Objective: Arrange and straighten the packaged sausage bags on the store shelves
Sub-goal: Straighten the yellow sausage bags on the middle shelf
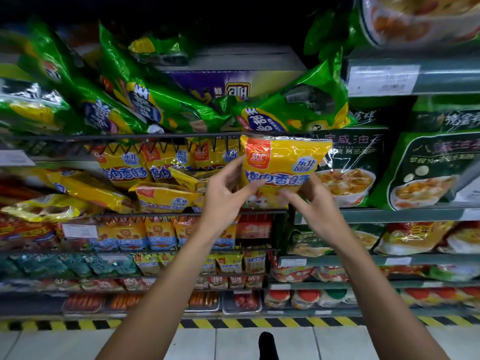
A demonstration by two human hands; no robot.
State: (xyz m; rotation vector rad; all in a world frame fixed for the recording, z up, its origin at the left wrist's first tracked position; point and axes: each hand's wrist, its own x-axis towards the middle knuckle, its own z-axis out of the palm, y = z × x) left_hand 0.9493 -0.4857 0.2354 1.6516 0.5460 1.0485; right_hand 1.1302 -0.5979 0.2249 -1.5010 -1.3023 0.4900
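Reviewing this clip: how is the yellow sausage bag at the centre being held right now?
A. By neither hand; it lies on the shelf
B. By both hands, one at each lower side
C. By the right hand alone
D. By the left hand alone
B: the left hand and the right hand both grip the lower part of the yellow sausage bag, holding it upright in front of the shelf.

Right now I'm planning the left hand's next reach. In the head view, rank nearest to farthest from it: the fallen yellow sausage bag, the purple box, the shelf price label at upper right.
1. fallen yellow sausage bag, just left of the left hand
2. purple box, above
3. shelf price label, far upper right
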